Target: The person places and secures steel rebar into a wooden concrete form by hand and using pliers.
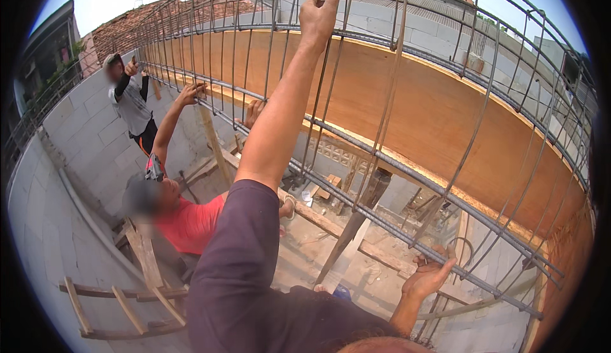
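A long steel rebar cage [382,156], made of lengthwise bars tied with thin stirrups, runs from the far left to the near right. My left hand [318,19] reaches up on a stretched arm and is closed round a bar at the cage's upper side, thumb pointing up. Lower and to the right, my right hand [428,278] has its fingers curled over the lowest lengthwise bar, palm turned up and thumb out. Left of my arm, a co-worker in a red shirt [191,226] has both hands on the cage's lower bars.
Behind the cage stretches a brown plywood formwork board [407,117]. Another person in a grey shirt [132,108] stands at the far end. A grey block wall [83,130] rises on the left, beside a wooden ladder-like frame [121,308]. Timber posts [347,242] and planks stand below.
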Demonstrator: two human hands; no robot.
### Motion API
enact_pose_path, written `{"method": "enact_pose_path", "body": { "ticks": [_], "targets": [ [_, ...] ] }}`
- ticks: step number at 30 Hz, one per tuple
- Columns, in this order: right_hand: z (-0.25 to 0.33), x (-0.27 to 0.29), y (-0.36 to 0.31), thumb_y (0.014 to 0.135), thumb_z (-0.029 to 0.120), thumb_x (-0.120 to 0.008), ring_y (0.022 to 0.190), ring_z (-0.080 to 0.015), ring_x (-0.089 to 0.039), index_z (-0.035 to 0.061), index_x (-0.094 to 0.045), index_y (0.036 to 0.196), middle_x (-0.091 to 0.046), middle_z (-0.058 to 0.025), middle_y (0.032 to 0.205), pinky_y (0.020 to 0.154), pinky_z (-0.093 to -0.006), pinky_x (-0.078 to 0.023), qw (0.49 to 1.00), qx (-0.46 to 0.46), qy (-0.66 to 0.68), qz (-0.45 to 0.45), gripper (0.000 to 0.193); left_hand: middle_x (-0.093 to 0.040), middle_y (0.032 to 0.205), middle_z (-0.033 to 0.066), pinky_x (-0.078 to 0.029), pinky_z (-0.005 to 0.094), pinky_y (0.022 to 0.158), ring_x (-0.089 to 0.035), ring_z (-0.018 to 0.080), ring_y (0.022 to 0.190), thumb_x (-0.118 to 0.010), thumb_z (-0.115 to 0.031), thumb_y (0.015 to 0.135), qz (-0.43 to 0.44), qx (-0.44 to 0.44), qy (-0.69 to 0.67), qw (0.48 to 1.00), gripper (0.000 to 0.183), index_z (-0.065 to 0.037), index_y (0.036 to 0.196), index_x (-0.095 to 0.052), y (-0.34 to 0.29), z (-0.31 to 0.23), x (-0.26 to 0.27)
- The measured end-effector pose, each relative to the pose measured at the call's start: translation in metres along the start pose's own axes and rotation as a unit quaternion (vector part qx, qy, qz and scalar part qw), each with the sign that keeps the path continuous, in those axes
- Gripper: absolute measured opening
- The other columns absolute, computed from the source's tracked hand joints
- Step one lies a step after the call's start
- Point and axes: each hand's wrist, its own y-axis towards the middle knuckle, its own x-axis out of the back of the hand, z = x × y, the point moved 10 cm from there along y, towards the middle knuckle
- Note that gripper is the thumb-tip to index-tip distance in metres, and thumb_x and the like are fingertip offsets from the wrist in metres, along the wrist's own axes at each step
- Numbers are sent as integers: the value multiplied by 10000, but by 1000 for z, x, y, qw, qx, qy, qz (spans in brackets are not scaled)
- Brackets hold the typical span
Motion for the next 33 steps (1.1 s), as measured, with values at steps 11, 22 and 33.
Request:
{"method": "enact_pose_path", "body": {
  "ticks": [11,22,33],
  "targets": [
    [-2,-9,-5,1036,552,-413,723,-174,-569,59,-465,1340,-595,-94,1006,546,-283,-463,1000,-4,-10,12,582,-738,832,112,-555,351,735,-701,193,773,-693,-377,917,-69,-85,145,983,403,24,927,-734,-7,-56,92],
    [7,6,-2,1043,537,-407,692,-155,-565,47,-470,1325,-614,-82,1002,574,-290,-492,1000,4,-6,-3,569,-381,596,-80,-268,212,431,-317,32,471,-684,-449,896,6,109,-102,989,431,-29,848,-604,-71,-5,1],
    [1,-4,-4,1042,519,-441,687,-152,-565,63,-488,1310,-632,-87,994,551,-267,-475,998,-16,15,52,531,-471,648,-30,-369,264,503,-419,96,536,-672,-332,923,24,90,-42,995,327,-10,894,-616,-72,-7,9]
  ]
}}
